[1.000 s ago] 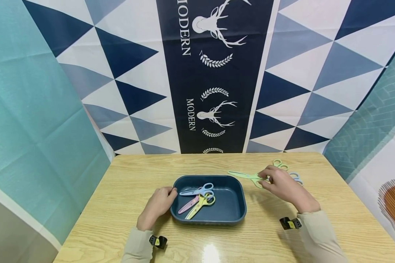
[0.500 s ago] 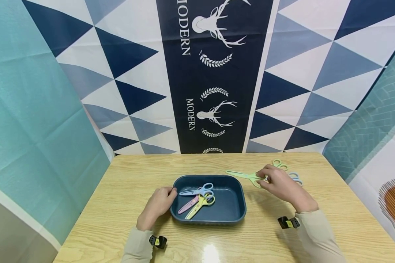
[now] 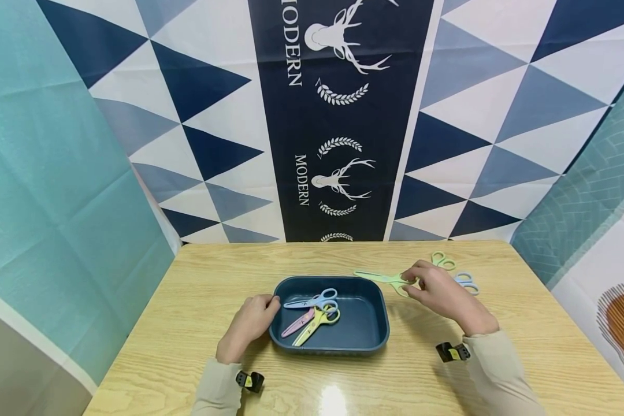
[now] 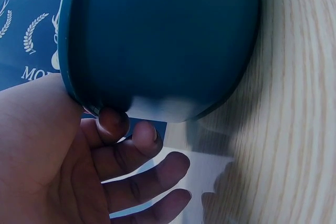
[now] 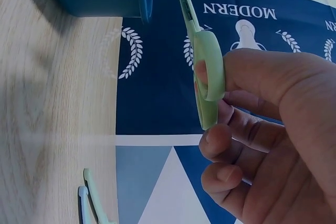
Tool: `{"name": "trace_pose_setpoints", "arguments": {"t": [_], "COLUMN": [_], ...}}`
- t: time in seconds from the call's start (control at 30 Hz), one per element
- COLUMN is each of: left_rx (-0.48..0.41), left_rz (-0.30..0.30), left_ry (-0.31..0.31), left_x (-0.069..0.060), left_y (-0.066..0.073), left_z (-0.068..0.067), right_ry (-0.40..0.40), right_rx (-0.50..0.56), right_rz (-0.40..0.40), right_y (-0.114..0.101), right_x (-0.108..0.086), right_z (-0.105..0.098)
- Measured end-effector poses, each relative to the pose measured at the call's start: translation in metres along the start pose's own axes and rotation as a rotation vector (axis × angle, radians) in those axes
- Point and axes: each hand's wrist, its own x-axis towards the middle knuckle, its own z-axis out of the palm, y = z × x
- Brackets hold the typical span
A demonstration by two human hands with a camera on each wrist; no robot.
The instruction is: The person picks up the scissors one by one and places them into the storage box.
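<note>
Three scissors lie in one blue tray (image 3: 361, 318) on one table (image 3: 187, 323): yellow scissors (image 3: 314, 327), pink scissors (image 3: 297, 325), blue scissors (image 3: 316, 302). The left hand (image 3: 252, 318) has its grip pinched on the tray's left rim. The right hand's (image 3: 434, 289) grip clamps one green pair (image 3: 395, 279) by its handles, near the tray's far right corner. Beyond lie two more: second blue scissors (image 5: 82, 203), second green scissors (image 5: 94, 193).

Backdrop (image 3: 229, 124): navy band (image 3: 345, 124), white stags (image 3: 325, 37), blue triangles (image 3: 195, 69)
Left cloth (image 3: 57, 190): teal
Tabletop (image 3: 213, 277): grained wood
Glare (image 3: 333, 400): bright, on tabletop
</note>
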Motion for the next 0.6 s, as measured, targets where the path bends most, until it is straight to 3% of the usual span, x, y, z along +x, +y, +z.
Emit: {"name": "trace_pose_setpoints", "arguments": {"t": [0.6], "left_rx": [-0.006], "left_rz": [0.003], "left_ry": [-0.009], "left_x": [-0.0021], "left_y": [0.0030], "left_z": [-0.0026], "right_ry": [0.004], "right_rx": [0.016], "right_rz": [-0.027], "right_y": [-0.0052], "right_x": [0.0033], "right_z": [0.0022]}}
